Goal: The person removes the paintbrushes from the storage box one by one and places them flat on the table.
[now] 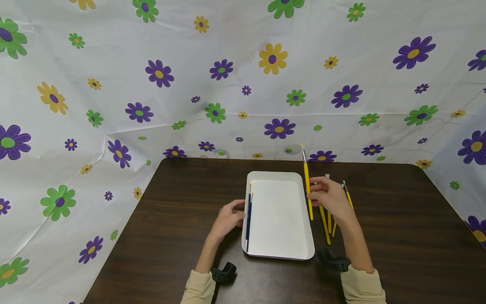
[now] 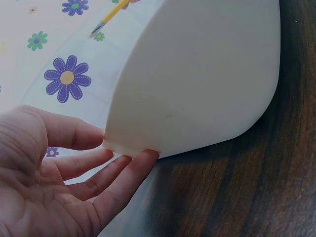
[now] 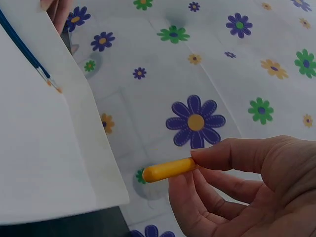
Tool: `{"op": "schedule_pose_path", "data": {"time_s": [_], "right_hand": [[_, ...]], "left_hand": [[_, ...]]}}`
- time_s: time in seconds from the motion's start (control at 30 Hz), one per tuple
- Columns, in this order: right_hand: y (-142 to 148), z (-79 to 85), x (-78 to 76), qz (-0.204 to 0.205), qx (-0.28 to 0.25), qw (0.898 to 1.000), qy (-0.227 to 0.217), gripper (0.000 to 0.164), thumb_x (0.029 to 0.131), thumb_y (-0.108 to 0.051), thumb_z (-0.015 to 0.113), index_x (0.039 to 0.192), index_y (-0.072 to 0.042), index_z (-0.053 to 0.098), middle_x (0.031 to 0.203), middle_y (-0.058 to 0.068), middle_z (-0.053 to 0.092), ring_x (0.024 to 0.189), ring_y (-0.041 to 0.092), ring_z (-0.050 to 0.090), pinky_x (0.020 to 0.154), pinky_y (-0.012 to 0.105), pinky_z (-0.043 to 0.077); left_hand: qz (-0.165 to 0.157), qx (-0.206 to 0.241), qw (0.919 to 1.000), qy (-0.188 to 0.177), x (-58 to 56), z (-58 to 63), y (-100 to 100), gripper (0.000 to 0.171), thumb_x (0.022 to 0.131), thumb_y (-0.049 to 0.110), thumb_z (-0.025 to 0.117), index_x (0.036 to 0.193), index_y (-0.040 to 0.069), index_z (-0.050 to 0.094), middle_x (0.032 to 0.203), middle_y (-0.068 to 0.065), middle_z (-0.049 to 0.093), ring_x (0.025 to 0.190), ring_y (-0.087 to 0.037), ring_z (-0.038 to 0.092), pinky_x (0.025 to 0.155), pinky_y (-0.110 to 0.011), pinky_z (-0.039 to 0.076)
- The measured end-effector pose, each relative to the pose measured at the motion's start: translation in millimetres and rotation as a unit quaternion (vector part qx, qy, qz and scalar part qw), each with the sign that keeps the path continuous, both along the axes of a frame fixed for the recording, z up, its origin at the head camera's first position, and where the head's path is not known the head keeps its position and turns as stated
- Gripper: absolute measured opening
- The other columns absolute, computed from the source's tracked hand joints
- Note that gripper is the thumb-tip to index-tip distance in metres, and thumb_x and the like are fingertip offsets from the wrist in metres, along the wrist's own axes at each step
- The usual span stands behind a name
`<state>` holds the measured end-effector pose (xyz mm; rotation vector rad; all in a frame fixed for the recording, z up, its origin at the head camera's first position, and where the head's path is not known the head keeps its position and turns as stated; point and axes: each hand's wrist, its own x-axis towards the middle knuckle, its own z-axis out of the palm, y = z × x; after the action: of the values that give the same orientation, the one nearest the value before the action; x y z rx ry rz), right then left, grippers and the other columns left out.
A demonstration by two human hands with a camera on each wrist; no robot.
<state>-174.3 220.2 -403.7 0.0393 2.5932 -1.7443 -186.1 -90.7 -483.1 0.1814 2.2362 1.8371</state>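
I've got my right hand (image 1: 331, 198) — the nearer one — pinching a yellow paintbrush (image 1: 306, 176) right of frame centre, its long axis roughly parallel to the white tray (image 1: 279, 219) beside it, while my left hand (image 1: 227, 219), fingers loosely parted, touches the tray's left edge.

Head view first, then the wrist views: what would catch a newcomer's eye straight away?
Probably the flower-patterned sheet, purple, green and yellow blooms on white, filling the background behind the dark table. Next, the white tray on that table, with two dark blue brushes along its left side. Then the yellow brush pinched in the right hand, beside the tray's right edge.
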Motion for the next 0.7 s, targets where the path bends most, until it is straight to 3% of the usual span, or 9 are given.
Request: {"op": "schedule_pose_path", "data": {"time_s": [0.4, 0.7], "right_hand": [[26.2, 2.1, 5.2, -0.017, 0.008, 1.000, 0.009, 0.048, 0.098, -0.001, 0.065, 0.141, 0.013, 0.050, 0.116, 0.032, 0.062, 0.079, 0.009, 0.068, 0.072, 0.028, 0.062], [43.1, -1.6, 7.0, -0.025, 0.027, 0.999, 0.008, 0.047, 0.099, 0.001, 0.063, 0.141, 0.015, 0.048, 0.113, 0.030, 0.062, 0.081, 0.012, 0.068, 0.071, 0.025, 0.061]], "left_hand": [[0.002, -0.003, 1.0000, 0.000, 0.1, -0.1, 0.4, 0.047, 0.092, 0.001, 0.059, 0.139, -0.008, 0.059, 0.136, -0.027, 0.061, 0.101, -0.032, 0.070, 0.074, -0.039, 0.063], [0.004, -0.005, 1.0000, -0.001, 0.4, 0.2, 0.1, 0.047, 0.092, 0.002, 0.060, 0.139, -0.007, 0.059, 0.136, -0.026, 0.061, 0.100, -0.031, 0.071, 0.074, -0.039, 0.063]]}}
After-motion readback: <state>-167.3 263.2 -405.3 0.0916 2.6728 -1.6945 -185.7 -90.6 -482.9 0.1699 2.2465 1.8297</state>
